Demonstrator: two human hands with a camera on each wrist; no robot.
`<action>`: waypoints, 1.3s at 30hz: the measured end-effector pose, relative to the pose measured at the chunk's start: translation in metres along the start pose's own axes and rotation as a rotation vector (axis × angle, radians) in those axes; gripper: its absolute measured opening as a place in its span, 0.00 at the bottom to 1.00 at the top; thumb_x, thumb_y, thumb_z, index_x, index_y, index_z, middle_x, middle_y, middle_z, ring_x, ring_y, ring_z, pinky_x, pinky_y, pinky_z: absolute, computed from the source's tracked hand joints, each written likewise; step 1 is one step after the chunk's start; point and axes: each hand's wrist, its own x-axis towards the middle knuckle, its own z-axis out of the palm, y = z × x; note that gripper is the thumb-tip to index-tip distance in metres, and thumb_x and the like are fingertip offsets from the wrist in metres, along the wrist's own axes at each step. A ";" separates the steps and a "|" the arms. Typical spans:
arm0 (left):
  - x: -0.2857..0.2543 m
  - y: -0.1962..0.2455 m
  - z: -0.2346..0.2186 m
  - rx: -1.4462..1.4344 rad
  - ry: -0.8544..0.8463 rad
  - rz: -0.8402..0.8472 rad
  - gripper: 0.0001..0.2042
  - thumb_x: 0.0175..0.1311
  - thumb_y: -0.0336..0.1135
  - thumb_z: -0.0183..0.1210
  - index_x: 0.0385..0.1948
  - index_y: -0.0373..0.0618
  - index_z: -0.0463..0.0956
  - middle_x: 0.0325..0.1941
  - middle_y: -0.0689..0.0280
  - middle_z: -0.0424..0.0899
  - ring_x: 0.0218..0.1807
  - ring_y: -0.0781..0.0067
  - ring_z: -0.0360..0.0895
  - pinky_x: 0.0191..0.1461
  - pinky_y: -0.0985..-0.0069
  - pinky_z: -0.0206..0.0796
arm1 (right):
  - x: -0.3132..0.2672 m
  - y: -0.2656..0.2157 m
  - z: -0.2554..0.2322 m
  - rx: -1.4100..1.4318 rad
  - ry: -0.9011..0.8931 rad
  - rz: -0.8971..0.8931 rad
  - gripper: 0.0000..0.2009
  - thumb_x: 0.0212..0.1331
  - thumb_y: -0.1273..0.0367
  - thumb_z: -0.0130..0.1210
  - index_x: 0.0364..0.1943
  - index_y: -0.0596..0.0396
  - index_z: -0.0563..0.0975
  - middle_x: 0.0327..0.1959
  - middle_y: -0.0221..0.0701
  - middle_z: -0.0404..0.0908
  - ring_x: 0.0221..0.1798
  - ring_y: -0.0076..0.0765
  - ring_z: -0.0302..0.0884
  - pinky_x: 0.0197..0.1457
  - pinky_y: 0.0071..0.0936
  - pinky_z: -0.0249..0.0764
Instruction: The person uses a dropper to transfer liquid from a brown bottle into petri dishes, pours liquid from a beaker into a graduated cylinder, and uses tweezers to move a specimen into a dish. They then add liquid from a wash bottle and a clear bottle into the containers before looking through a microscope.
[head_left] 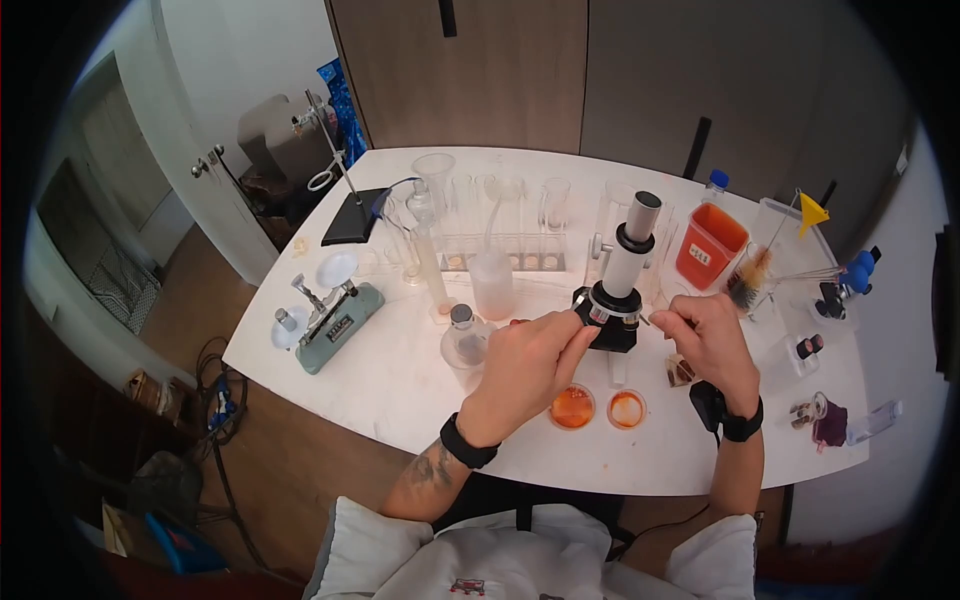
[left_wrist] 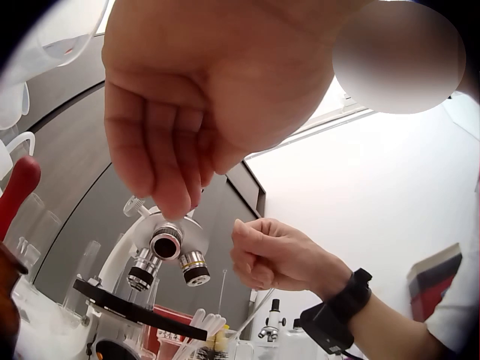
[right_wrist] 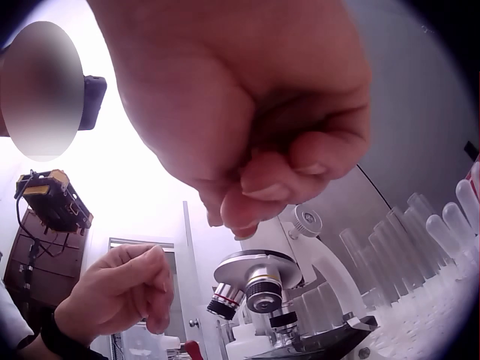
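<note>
A white-and-black microscope point(head_left: 622, 270) stands at the middle of the table. My left hand point(head_left: 540, 365) is in front of its left side, thumb against the bent fingers. In the left wrist view, the same hand point(left_wrist: 202, 90) hangs above the round nosepiece and its objectives point(left_wrist: 166, 241); contact is unclear. My right hand point(head_left: 710, 345) is to the right of the microscope. In the right wrist view, that hand point(right_wrist: 247, 105) has curled fingers over the nosepiece point(right_wrist: 259, 266). Nothing is visible in either hand. Two dishes with orange contents point(head_left: 572, 408) point(head_left: 627, 409) lie in front of the microscope.
At left are a green balance point(head_left: 342, 328) and a ring stand point(head_left: 353, 218). Behind my left hand are a flask point(head_left: 465, 343), a wash bottle point(head_left: 492, 285) and a tube rack point(head_left: 545, 250). An orange-red container point(head_left: 711, 246), brushes and small jars stand at right.
</note>
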 end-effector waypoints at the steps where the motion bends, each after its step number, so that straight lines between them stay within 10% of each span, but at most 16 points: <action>1: 0.000 0.001 0.003 -0.054 0.044 0.023 0.06 0.69 0.29 0.67 0.32 0.41 0.81 0.24 0.59 0.82 0.24 0.57 0.81 0.29 0.69 0.71 | -0.003 0.000 0.001 0.057 -0.021 0.045 0.15 0.66 0.66 0.68 0.24 0.61 0.81 0.16 0.36 0.76 0.18 0.35 0.73 0.26 0.32 0.67; 8: -0.013 0.003 -0.020 -0.177 0.107 -0.014 0.10 0.66 0.32 0.71 0.28 0.43 0.78 0.20 0.61 0.79 0.20 0.60 0.77 0.25 0.68 0.65 | -0.019 0.017 0.011 0.132 0.025 0.047 0.10 0.65 0.70 0.67 0.29 0.62 0.81 0.19 0.34 0.81 0.22 0.31 0.79 0.27 0.28 0.70; 16: -0.059 -0.034 -0.083 -0.186 0.377 -0.255 0.11 0.67 0.29 0.70 0.28 0.36 0.77 0.23 0.66 0.81 0.23 0.80 0.74 0.29 0.81 0.63 | -0.032 0.037 0.021 0.048 0.183 0.038 0.19 0.66 0.63 0.69 0.23 0.60 0.76 0.14 0.36 0.69 0.17 0.36 0.62 0.25 0.35 0.59; 29: -0.085 -0.050 -0.061 0.036 0.053 -0.464 0.40 0.48 0.44 0.83 0.64 0.39 0.74 0.53 0.58 0.85 0.52 0.61 0.84 0.50 0.67 0.77 | -0.060 0.027 0.016 0.265 0.095 0.120 0.15 0.65 0.76 0.65 0.55 0.62 0.80 0.25 0.33 0.83 0.27 0.27 0.81 0.36 0.24 0.78; 39: -0.088 -0.061 -0.064 0.069 -0.014 -0.505 0.28 0.57 0.37 0.77 0.57 0.36 0.76 0.50 0.58 0.87 0.47 0.67 0.86 0.51 0.68 0.79 | -0.067 0.046 0.017 0.374 0.083 0.106 0.15 0.80 0.66 0.51 0.50 0.67 0.83 0.27 0.35 0.84 0.30 0.30 0.81 0.38 0.27 0.78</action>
